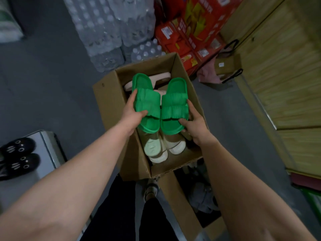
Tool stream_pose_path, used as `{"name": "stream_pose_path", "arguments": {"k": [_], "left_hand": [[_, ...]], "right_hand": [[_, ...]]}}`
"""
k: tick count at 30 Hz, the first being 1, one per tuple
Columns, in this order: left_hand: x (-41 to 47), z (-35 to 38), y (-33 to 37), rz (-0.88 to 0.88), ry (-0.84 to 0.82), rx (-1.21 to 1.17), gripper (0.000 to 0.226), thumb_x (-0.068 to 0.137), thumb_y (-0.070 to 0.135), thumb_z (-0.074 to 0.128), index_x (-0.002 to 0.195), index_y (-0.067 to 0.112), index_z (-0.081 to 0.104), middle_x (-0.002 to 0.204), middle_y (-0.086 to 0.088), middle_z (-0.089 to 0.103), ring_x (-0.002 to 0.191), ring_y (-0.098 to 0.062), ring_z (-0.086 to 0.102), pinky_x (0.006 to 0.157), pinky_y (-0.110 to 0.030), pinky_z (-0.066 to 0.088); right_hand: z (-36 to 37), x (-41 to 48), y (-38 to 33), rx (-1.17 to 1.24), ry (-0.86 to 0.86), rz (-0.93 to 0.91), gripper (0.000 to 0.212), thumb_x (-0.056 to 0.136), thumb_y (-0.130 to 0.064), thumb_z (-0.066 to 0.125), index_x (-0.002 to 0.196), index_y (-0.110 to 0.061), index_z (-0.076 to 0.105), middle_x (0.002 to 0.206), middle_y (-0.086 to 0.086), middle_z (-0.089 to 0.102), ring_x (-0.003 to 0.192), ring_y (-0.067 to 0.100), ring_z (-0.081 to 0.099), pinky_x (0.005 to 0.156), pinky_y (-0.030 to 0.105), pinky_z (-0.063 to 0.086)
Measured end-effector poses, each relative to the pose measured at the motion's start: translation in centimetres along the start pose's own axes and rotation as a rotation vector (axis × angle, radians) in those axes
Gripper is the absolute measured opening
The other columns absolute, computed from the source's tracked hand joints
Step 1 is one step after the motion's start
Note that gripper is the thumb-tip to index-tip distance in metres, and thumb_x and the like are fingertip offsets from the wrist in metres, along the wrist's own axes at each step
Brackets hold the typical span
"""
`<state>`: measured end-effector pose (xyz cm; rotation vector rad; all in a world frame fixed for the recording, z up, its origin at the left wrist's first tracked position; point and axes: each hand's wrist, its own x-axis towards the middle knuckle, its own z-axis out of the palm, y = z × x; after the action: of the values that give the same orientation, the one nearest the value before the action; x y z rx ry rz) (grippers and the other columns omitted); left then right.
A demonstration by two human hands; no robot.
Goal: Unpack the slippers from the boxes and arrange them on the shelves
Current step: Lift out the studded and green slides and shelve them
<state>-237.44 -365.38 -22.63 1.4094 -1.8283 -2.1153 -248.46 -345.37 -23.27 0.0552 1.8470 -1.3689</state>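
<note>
I hold a pair of bright green slippers side by side above an open cardboard box (111, 108). My left hand (132, 113) grips the left green slipper (147, 100) by its outer edge, thumb on the strap. My right hand (195, 124) grips the right green slipper (174, 105) the same way. Down in the box lie a pale green slipper (153, 147), a cream slipper (175, 145) and pink slippers (161, 79) at the far end.
A pair of black slippers (19, 157) sits on a metal shelf (46, 153) at the lower left. Shrink-wrapped water bottles (107, 28) and red cartons (191, 35) stand behind the box. A wooden panel wall (281, 66) runs along the right. A second open box (199, 202) sits near my feet.
</note>
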Motion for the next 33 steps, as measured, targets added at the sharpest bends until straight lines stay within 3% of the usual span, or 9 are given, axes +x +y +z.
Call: {"name": "stream_pose_path", "arguments": {"k": [2,3,8,16,21,26,33], "left_hand": [[-1.0,-0.3,0.7,0.020,0.000,-0.066,0.086,0.085,-0.009,0.063,0.151,0.035,0.030,0.144,0.002,0.045,0.123,-0.016,0.051,0.096,-0.035,0.050],[-1.6,-0.5,1.1,0.028,-0.005,-0.094,0.086,0.084,-0.010,0.064,0.150,0.036,0.032,0.145,0.001,0.045,0.124,-0.018,0.052,0.096,-0.037,0.051],[-4.8,-1.2,2.5,0.060,-0.027,-0.204,0.087,0.083,-0.013,0.063,0.148,0.037,0.035,0.146,-0.001,0.047,0.121,-0.019,0.056,0.087,-0.033,0.055],[-10.3,-1.5,4.1,0.166,-0.010,-0.324,0.089,0.080,-0.017,0.062,0.149,0.033,0.034,0.137,0.003,0.052,0.120,-0.019,0.057,0.092,-0.037,0.053],[-13.5,-2.3,5.5,0.279,0.043,-0.346,0.091,0.077,-0.019,0.064,0.146,0.033,0.039,0.144,0.001,0.049,0.123,-0.018,0.055,0.099,-0.038,0.050],[-17.0,-4.2,6.3,0.358,0.104,-0.373,0.089,0.076,-0.019,0.064,0.146,0.032,0.041,0.144,0.000,0.048,0.123,-0.019,0.055,0.101,-0.042,0.050],[-22.0,-7.8,6.3,0.418,0.199,-0.430,0.087,0.079,-0.019,0.062,0.147,0.031,0.040,0.134,0.006,0.046,0.120,-0.019,0.056,0.099,-0.039,0.051]], "right_hand": [[-0.5,-1.0,-0.8,0.058,-0.005,0.020,0.076,0.092,0.008,0.060,0.151,-0.032,0.035,0.112,-0.003,0.069,0.082,0.005,0.071,0.060,0.023,0.057],[-0.7,-1.6,-1.2,0.081,-0.012,0.033,0.075,0.092,0.006,0.062,0.150,-0.034,0.037,0.115,0.002,0.070,0.083,0.008,0.072,0.059,0.022,0.055],[-1.9,-4.9,-3.5,0.125,-0.072,0.026,0.072,0.088,-0.001,0.070,0.140,-0.046,0.049,0.127,0.000,0.067,0.103,0.016,0.070,0.074,0.032,0.057],[-2.4,-9.5,-7.7,0.238,-0.113,-0.094,0.063,0.090,0.008,0.061,0.141,-0.028,0.053,0.115,0.004,0.071,0.104,0.025,0.069,0.086,0.043,0.059],[-1.7,-11.4,-9.9,0.264,-0.123,-0.178,0.066,0.088,0.013,0.060,0.143,-0.022,0.052,0.124,0.015,0.067,0.107,0.032,0.068,0.093,0.049,0.054],[0.4,-13.1,-12.0,0.239,-0.163,-0.248,0.067,0.088,0.012,0.060,0.144,-0.024,0.051,0.126,0.015,0.064,0.092,0.023,0.072,0.071,0.036,0.061],[4.3,-16.0,-13.6,0.161,-0.267,-0.299,0.064,0.091,0.009,0.060,0.143,-0.026,0.050,0.114,0.006,0.068,0.094,0.021,0.071,0.073,0.035,0.061]]}}
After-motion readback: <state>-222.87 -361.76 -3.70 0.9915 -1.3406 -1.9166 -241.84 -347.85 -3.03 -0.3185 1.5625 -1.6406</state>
